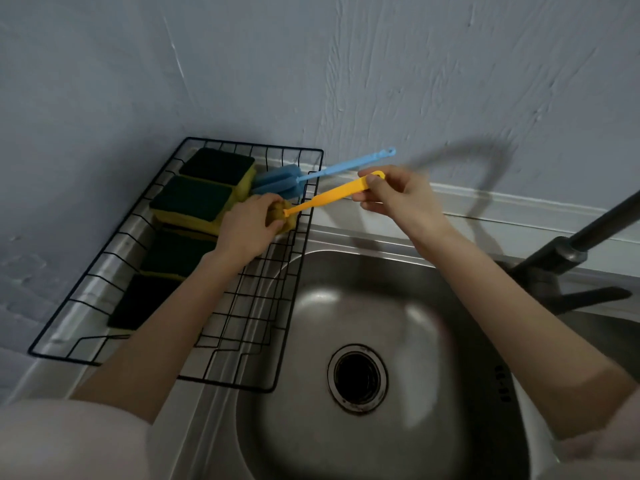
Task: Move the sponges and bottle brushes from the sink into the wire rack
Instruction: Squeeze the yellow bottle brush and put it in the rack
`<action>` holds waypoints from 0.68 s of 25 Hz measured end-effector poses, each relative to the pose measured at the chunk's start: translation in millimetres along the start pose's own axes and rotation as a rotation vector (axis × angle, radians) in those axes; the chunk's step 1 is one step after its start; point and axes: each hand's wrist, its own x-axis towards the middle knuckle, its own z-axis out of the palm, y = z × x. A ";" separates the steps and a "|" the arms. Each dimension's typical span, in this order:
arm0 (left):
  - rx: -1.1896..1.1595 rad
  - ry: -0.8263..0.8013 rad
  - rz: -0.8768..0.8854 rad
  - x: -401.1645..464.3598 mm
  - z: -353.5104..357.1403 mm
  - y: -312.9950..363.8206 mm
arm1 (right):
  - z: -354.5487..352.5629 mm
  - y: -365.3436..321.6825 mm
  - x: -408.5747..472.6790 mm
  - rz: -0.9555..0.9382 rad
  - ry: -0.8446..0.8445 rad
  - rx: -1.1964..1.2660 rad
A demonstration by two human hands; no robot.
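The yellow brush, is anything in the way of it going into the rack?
Nothing visible blocks it. Both hands hold the yellow brush: the left hand grips its sponge head, already over the wire rack, the right hand its handle. The blue brush and the sponges lie beside it, leaving bare wire below.

We see sink [398, 306]: brushed steel, dull sheen. Wire rack [294, 237]: thin black metal. Yellow brush [332, 195] between our fingers: smooth plastic handle. Sponges [194, 202]: foam, coarse dark scourer tops. Wall [415, 81]: rough matt plaster.
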 end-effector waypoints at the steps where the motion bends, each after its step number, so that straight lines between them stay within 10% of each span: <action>1: -0.001 0.004 0.002 0.5 3.1 -0.2 | 0.7 2.7 -1.1 0.017 0.006 0.001; 17: 0.022 0.022 0.194 -67.0 -34.4 58.5 | -42.8 15.5 -78.2 0.149 -0.150 -0.452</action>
